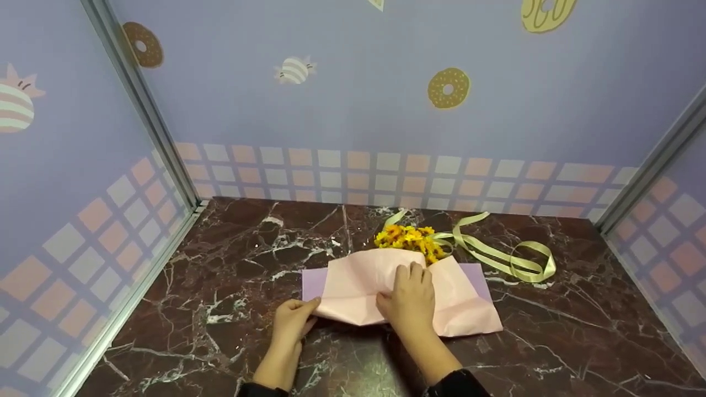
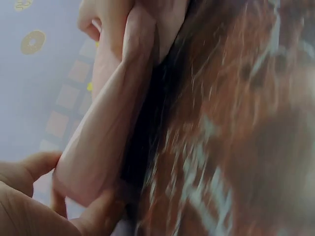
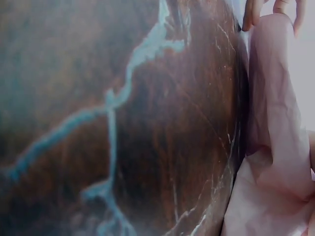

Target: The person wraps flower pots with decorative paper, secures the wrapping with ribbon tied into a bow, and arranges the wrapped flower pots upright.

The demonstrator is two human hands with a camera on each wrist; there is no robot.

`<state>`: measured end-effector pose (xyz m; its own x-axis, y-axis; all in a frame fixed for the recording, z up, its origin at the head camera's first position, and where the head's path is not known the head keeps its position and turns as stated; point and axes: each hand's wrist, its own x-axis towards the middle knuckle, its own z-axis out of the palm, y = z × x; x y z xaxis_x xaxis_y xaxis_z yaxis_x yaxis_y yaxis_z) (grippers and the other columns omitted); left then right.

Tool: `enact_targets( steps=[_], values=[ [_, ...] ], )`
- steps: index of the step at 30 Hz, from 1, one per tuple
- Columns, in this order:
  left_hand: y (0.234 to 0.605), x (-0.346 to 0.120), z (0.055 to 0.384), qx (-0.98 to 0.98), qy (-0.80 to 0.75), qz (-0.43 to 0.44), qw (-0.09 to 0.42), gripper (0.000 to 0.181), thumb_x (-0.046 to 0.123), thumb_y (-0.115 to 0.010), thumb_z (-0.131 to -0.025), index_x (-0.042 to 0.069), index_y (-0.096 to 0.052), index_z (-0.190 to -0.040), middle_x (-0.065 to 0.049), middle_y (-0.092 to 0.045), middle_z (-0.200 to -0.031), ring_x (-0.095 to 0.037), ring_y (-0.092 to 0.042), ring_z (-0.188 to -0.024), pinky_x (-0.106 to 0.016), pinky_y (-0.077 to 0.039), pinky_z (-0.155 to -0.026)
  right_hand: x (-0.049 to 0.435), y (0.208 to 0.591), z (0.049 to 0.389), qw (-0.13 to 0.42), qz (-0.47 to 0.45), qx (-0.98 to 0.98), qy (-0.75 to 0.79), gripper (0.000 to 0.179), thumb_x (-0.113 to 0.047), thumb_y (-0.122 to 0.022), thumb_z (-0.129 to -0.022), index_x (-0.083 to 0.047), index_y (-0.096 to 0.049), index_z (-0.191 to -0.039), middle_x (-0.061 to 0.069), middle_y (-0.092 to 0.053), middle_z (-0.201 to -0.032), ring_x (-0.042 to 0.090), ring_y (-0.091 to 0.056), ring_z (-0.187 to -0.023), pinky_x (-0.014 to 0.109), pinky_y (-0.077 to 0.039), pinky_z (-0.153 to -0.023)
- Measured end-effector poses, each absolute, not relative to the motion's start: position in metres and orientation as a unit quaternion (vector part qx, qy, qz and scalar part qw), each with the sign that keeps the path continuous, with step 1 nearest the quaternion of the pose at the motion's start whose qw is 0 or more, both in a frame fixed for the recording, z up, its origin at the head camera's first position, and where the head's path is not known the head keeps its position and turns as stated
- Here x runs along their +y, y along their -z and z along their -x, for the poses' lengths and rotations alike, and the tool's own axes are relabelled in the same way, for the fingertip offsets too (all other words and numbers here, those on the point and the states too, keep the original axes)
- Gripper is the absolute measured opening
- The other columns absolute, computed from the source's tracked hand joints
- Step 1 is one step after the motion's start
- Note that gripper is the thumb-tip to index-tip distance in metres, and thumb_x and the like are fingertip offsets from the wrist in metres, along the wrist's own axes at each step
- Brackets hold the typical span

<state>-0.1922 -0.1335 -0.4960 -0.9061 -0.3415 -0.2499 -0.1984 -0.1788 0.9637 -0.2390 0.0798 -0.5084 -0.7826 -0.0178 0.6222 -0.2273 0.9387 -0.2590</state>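
Note:
A sheet of pink wrapping paper lies folded over a purple sheet, with yellow flowers showing beyond its far edge. My left hand pinches the near left corner of the pink paper between thumb and fingers. At the middle, my right hand holds the paper down with bent fingers, the thumb to the left. In the left wrist view the folded edge stands raised as a roll between both hands. The flower stems are hidden under the paper.
A pale green ribbon trails in loops on the marble-patterned table, right of the flowers. A printed purple wall stands behind, and side panels close in the table at left and right.

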Motion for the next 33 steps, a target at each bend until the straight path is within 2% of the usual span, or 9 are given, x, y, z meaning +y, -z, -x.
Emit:
enact_targets(
  steps=[3, 5, 8, 11, 18, 22, 26, 30, 33],
  values=[
    [0.499, -0.12, 0.193, -0.605, 0.752, -0.243, 0.097, 0.024, 0.004, -0.072, -0.082, -0.01, -0.055, -0.091, -0.013, -0.053, -0.09, -0.015, -0.057, -0.074, -0.03, -0.056, -0.07, 0.079, 0.509, 0.239, 0.331, -0.055, -0.93, -0.153, 0.055, -0.037, -0.083, -0.059, -0.001, -0.05, -0.083, 0.02, -0.05, -0.093, 0.039, -0.048, -0.08, 0.047, -0.045, -0.065],
    [0.499, -0.111, 0.194, -0.581, 0.76, -0.264, 0.125, 0.044, 0.005, -0.073, -0.082, -0.013, -0.048, -0.113, -0.021, -0.052, -0.102, -0.021, -0.058, -0.081, -0.032, -0.056, -0.073, 0.078, 0.509, 0.239, 0.328, -0.046, -0.932, -0.146, 0.058, -0.043, -0.083, -0.061, -0.001, -0.05, -0.083, 0.019, -0.049, -0.09, 0.038, -0.048, -0.078, 0.046, -0.045, -0.063],
    [0.498, -0.098, 0.194, -0.525, 0.788, -0.286, 0.148, 0.08, 0.003, -0.073, -0.082, -0.008, -0.022, -0.144, -0.033, -0.041, -0.125, -0.034, -0.057, -0.1, -0.041, -0.054, -0.086, 0.077, 0.508, 0.239, 0.307, -0.031, -0.941, -0.139, 0.062, -0.048, -0.083, -0.064, -0.001, -0.05, -0.085, 0.019, -0.048, -0.09, 0.038, -0.048, -0.08, 0.045, -0.044, -0.064],
    [0.497, -0.083, 0.193, -0.452, 0.829, -0.289, 0.157, 0.101, -0.003, -0.071, -0.083, 0.001, 0.002, -0.153, -0.038, -0.032, -0.137, -0.042, -0.051, -0.114, -0.052, -0.043, -0.099, 0.077, 0.508, 0.239, 0.291, -0.023, -0.946, -0.139, 0.061, -0.047, -0.083, -0.064, -0.001, -0.05, -0.086, 0.019, -0.048, -0.093, 0.039, -0.048, -0.083, 0.045, -0.045, -0.067],
    [0.503, -0.05, 0.192, -0.377, 0.876, -0.268, 0.139, 0.068, -0.008, -0.06, -0.088, -0.011, -0.021, -0.143, -0.029, -0.039, -0.135, -0.033, -0.052, -0.112, -0.052, -0.036, -0.106, 0.079, 0.51, 0.238, 0.296, -0.033, -0.945, -0.138, 0.057, -0.038, -0.083, -0.061, 0.0, -0.049, -0.086, 0.021, -0.048, -0.095, 0.041, -0.047, -0.085, 0.047, -0.044, -0.07],
    [0.507, -0.036, 0.191, -0.382, 0.884, -0.251, 0.095, 0.06, -0.004, -0.054, -0.093, -0.016, -0.019, -0.141, -0.033, -0.033, -0.139, -0.04, -0.045, -0.123, -0.054, -0.031, -0.109, 0.079, 0.511, 0.238, 0.3, -0.037, -0.945, -0.121, 0.058, -0.038, -0.083, -0.06, 0.001, -0.048, -0.087, 0.021, -0.047, -0.094, 0.04, -0.047, -0.082, 0.046, -0.044, -0.068],
    [0.508, -0.028, 0.189, -0.404, 0.886, -0.215, 0.079, 0.044, 0.004, -0.038, -0.102, -0.015, -0.024, -0.139, -0.036, -0.033, -0.141, -0.046, -0.036, -0.131, -0.06, -0.023, -0.11, 0.079, 0.51, 0.238, 0.297, -0.043, -0.947, -0.114, 0.06, -0.04, -0.083, -0.061, 0.001, -0.049, -0.088, 0.022, -0.048, -0.095, 0.041, -0.047, -0.083, 0.047, -0.044, -0.07],
    [0.507, -0.024, 0.188, -0.428, 0.881, -0.184, 0.084, 0.045, 0.016, -0.03, -0.106, -0.012, -0.028, -0.142, -0.033, -0.037, -0.142, -0.044, -0.036, -0.132, -0.063, -0.016, -0.11, 0.079, 0.509, 0.238, 0.299, -0.049, -0.947, -0.111, 0.059, -0.041, -0.082, -0.062, 0.001, -0.049, -0.087, 0.022, -0.048, -0.094, 0.041, -0.047, -0.082, 0.047, -0.043, -0.069],
    [0.505, -0.021, 0.188, -0.432, 0.883, -0.162, 0.089, 0.046, 0.018, -0.03, -0.107, -0.012, -0.03, -0.142, -0.031, -0.041, -0.14, -0.04, -0.039, -0.131, -0.055, -0.024, -0.111, 0.079, 0.508, 0.239, 0.305, -0.049, -0.945, -0.106, 0.059, -0.042, -0.082, -0.062, 0.001, -0.05, -0.087, 0.023, -0.049, -0.094, 0.041, -0.047, -0.081, 0.047, -0.043, -0.069]
  ],
)
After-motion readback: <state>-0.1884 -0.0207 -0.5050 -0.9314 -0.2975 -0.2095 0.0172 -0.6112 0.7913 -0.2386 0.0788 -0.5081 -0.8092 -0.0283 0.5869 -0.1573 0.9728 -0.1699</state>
